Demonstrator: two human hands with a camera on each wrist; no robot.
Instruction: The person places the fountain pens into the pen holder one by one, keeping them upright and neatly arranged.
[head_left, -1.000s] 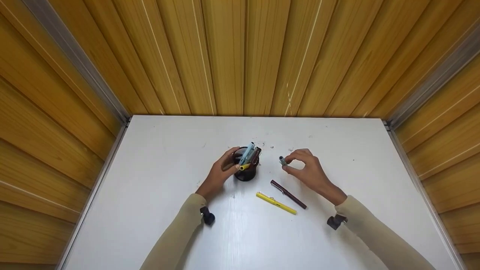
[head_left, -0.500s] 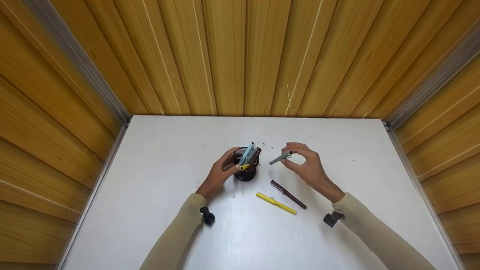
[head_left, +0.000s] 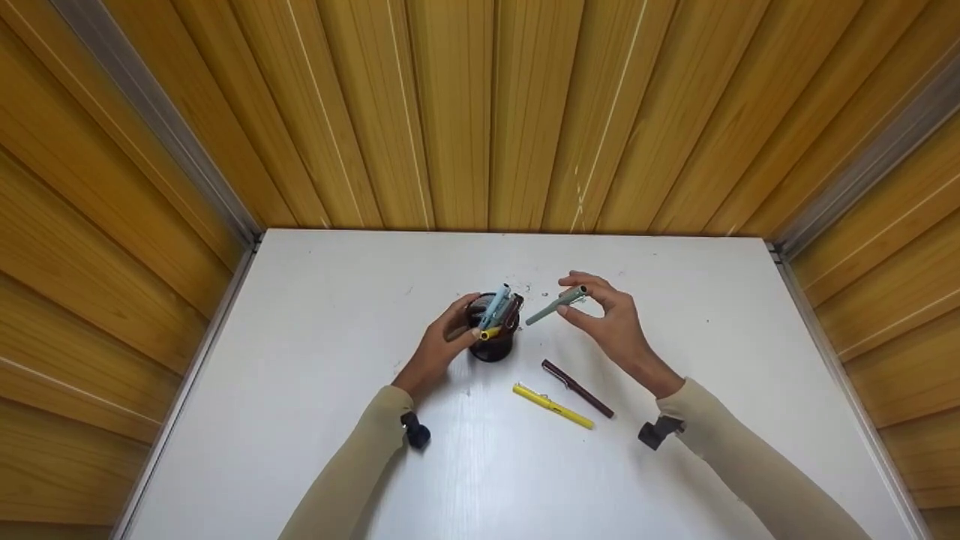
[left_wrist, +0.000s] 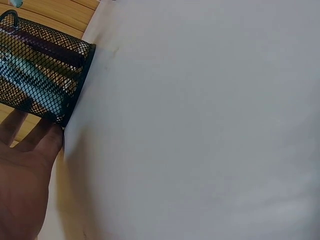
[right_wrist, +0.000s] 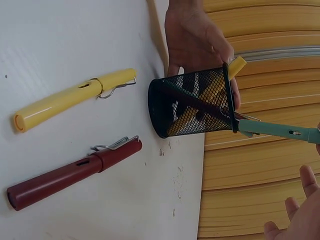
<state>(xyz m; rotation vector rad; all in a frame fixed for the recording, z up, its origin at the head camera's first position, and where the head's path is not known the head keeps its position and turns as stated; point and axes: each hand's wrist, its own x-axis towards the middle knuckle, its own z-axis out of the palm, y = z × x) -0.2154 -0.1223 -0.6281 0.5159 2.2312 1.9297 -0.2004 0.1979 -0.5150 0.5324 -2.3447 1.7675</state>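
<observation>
While my left hand (head_left: pixel 435 346) grips the cup (head_left: pixel 491 351), apparently steadying it, my right hand (head_left: pixel 619 330) pinches a tilted green pen (head_left: pixel 553 307).

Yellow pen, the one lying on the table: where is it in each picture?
Head: the yellow pen is in the lower middle, a bit right of centre.
Left wrist: it isn't in this picture.
Right wrist: it's on the left side, above the dark red pen.
Shared landmark: the mesh cup, at the upper left in left wrist, upper middle in right wrist.
</observation>
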